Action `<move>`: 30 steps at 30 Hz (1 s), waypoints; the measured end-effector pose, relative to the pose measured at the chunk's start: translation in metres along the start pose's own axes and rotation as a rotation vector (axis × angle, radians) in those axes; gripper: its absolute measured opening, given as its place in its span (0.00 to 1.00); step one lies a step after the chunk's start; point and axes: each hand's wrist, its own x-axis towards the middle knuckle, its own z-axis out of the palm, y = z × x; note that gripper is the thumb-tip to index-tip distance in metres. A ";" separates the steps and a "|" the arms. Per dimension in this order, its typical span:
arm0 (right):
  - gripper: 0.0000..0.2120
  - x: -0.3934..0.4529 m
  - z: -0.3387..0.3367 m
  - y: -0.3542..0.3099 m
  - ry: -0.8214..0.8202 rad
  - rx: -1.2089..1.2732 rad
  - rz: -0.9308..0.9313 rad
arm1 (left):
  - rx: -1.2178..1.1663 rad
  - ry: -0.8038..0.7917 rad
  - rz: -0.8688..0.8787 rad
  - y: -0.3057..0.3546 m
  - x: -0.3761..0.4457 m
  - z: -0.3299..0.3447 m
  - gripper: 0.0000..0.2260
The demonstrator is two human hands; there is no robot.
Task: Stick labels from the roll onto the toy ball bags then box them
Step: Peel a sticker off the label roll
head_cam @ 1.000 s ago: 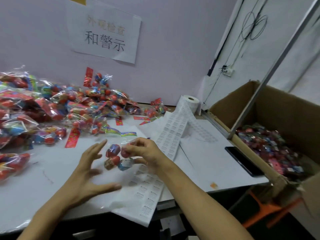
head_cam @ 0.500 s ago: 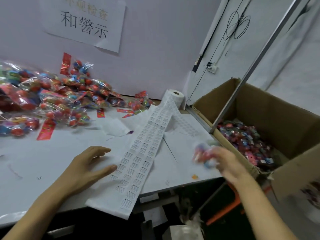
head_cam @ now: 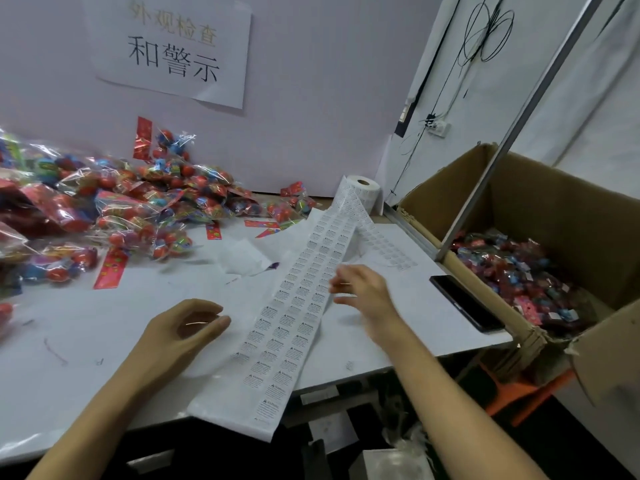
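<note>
Both hands hold nothing right now. Left hand (head_cam: pixel 183 327) rests on the desk (head_cam: pixel 69 348) near its front edge, just left of the label strip; fingers loosely curled inward, no bag or label visible in them. Right hand (head_cam: pixel 360 292) is over the right side of the label strip (head_cam: pixel 294 320), fingers fairly straight and spread, a bit motion-blurred, so whether the fingertips actually touch a label can't be told. Nothing is pinched as far as the frame shows.

The strip runs from the label roll (head_cam: pixel 362 190), standing at the back of the desk toward its right corner, diagonally down to the front edge, where the tail hangs over. Most rows near the front look printed and full; a few gaps appear mid-strip near the right hand, prob. labels already peeled. A second, paler length of backing lies beside it toward the right edge.

Progress, as a judgement: well underway but far from done. The cardboard box (head_cam: pixel 561 216), off the desk's right edge, has a layer of toy ball bags (head_cam: pixel 519 271) in its bottom, several showing small white tags. A big heap of unboxed bags (head_cam: pixel 121 209) covers the back-left of the desk; whether any carry labels can't be told, prob. not. No bag lies in front of the person, so next step is likely peel a label and/or fetch a bag from the heap.

A black phone (head_cam: pixel 464 303) lies at the right edge near the box. A paper sign (head_cam: pixel 173 50) is on the wall behind.
</note>
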 end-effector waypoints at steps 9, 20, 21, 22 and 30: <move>0.05 -0.010 0.189 0.011 -0.522 -0.140 -0.037 | -0.191 0.241 -0.024 0.000 0.000 -0.009 0.03; 0.08 -0.012 0.190 0.046 -0.331 -0.008 -0.162 | -0.139 0.273 -0.061 0.012 -0.004 -0.007 0.04; 0.07 -0.011 0.190 0.047 -0.339 -0.016 -0.160 | -0.096 0.298 -0.054 0.013 -0.004 -0.010 0.04; 0.07 -0.011 0.191 0.048 -0.346 -0.018 -0.155 | -0.021 0.322 -0.036 0.012 -0.004 -0.017 0.04; 0.05 -0.010 0.187 0.045 -0.343 0.067 -0.094 | 0.792 0.603 0.127 0.017 0.021 -0.153 0.12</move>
